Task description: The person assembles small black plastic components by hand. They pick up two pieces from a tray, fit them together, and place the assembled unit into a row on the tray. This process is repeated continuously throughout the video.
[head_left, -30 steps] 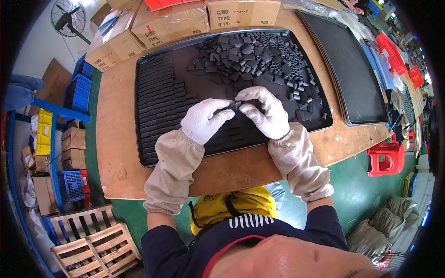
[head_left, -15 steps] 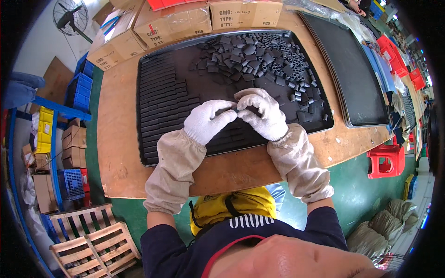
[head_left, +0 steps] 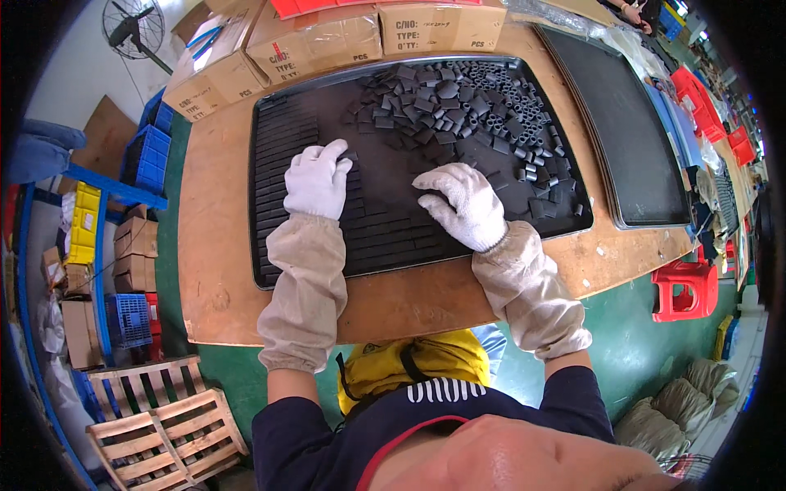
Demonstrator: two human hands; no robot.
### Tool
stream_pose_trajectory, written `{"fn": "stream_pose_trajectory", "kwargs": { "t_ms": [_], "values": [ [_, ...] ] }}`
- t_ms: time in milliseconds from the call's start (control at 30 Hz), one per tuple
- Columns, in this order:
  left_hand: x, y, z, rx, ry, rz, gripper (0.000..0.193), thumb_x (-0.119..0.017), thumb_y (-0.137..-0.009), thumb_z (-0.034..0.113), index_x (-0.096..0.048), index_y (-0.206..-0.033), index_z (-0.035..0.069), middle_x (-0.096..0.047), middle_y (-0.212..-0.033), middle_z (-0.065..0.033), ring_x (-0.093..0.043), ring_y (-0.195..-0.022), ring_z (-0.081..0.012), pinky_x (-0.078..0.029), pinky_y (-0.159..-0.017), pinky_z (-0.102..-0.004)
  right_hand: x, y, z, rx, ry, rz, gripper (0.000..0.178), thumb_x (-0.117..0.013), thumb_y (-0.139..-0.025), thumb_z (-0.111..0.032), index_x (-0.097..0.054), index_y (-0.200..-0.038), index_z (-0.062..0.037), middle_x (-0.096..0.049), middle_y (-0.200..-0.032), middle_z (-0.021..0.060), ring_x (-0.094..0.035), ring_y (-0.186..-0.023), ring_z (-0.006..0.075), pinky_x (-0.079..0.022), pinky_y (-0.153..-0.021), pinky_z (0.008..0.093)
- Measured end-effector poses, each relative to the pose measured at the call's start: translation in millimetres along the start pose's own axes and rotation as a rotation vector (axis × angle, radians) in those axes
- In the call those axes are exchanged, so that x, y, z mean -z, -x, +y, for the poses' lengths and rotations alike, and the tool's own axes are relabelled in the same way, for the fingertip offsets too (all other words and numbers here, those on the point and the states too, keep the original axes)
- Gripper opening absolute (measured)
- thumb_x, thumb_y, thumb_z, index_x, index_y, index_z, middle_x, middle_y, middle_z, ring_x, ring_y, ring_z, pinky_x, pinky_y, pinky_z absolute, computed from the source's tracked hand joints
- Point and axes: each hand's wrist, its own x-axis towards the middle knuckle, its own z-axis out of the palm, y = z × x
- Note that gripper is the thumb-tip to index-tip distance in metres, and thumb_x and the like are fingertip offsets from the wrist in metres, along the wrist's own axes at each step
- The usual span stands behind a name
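A big brown tabletop (head_left: 217, 278) carries a large black tray (head_left: 381, 176). Cardboard boxes (head_left: 315, 45) sit behind it, and a stack of other black trays (head_left: 626, 131) lies to its right.

Two hands in white gloves are over the large tray. A moment ago their fingertips met over the middle. Now the left hand (head_left: 315, 182) is away to the left, over the rows, and the right hand (head_left: 465, 204) is nearly where it was. So it seems the hands are done working together on one spot, and the left one is busy at the rows.

The right grip is apart, with a dark gap between finger and thumb. The left grip is bent, but I cannot tell if it holds anything.

The black pieces are all in the large tray. On the left, neat rows (head_left: 282, 123) lie flat, side by side, like thin bricks. At the back, flat black squares (head_left: 409, 106) lie in a messy heap. Little black tubes (head_left: 532, 131), the smallest, lie mixed in on the right.
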Motion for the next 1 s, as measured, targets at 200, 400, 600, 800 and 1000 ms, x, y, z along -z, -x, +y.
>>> {"fn": "stream_pose_trajectory", "kwargs": {
  "t_ms": [200,400,600,800,1000],
  "values": [
    [0,3,5,-0.052,-0.17,0.091,0.03,-0.076,-0.083,0.02,-0.076,-0.111,0.029,-0.068,-0.112,-0.0081,-0.063,-0.103,-0.0341,-0.053,-0.089,-0.0437,3,-2,3,0.011,0.013,0.024,0.027,-0.077,-0.077,-0.009,-0.069,-0.102,-0.0112,-0.071,-0.097,0.0102,-0.067,-0.092,0.0341,-0.054,-0.081,0.0449],
    [-19,6,-12,-0.102,-0.236,0.176,0.033,-0.071,-0.081,0.01,-0.076,-0.108,0.027,-0.066,-0.122,-0.011,-0.063,-0.109,-0.0364,-0.054,-0.09,-0.0452,4,-3,11,0.007,0.04,0.049,0.025,-0.076,-0.078,-0.007,-0.069,-0.102,-0.0116,-0.071,-0.096,0.0099,-0.067,-0.09,0.0345,-0.054,-0.08,0.0454],
    [-6,6,11,-0.232,0.003,0.253,0.036,-0.069,-0.082,0.004,-0.076,-0.11,0.026,-0.067,-0.123,-0.0099,-0.061,-0.109,-0.0362,-0.052,-0.095,-0.0443,4,2,24,0.021,0.165,-0.032,0.036,-0.073,-0.076,-0.004,-0.068,-0.111,-0.0131,-0.07,-0.105,0.009,-0.066,-0.099,0.0329,-0.054,-0.084,0.0449],
    [-2,13,36,-0.351,0.353,0.053,0.029,-0.068,-0.084,0.005,-0.078,-0.107,0.019,-0.068,-0.119,-0.0075,-0.061,-0.11,-0.0322,-0.05,-0.098,-0.0425,3,5,19,0.108,0.179,-0.177,0.047,-0.074,-0.074,-0.005,-0.066,-0.119,-0.0148,-0.068,-0.114,0.0071,-0.064,-0.108,0.03,-0.051,-0.091,0.0443],
    [1,16,49,-0.414,0.313,-0.066,0.028,-0.071,-0.084,0.013,-0.075,-0.111,0.018,-0.068,-0.12,-0.0073,-0.062,-0.109,-0.0321,-0.051,-0.096,-0.0429,0,8,28,0.062,0.282,-0.166,0.044,-0.076,-0.073,-0.006,-0.066,-0.115,-0.0136,-0.069,-0.094,0.0063,-0.065,-0.091,0.0302,-0.053,-0.083,0.0457]
  ]
}}
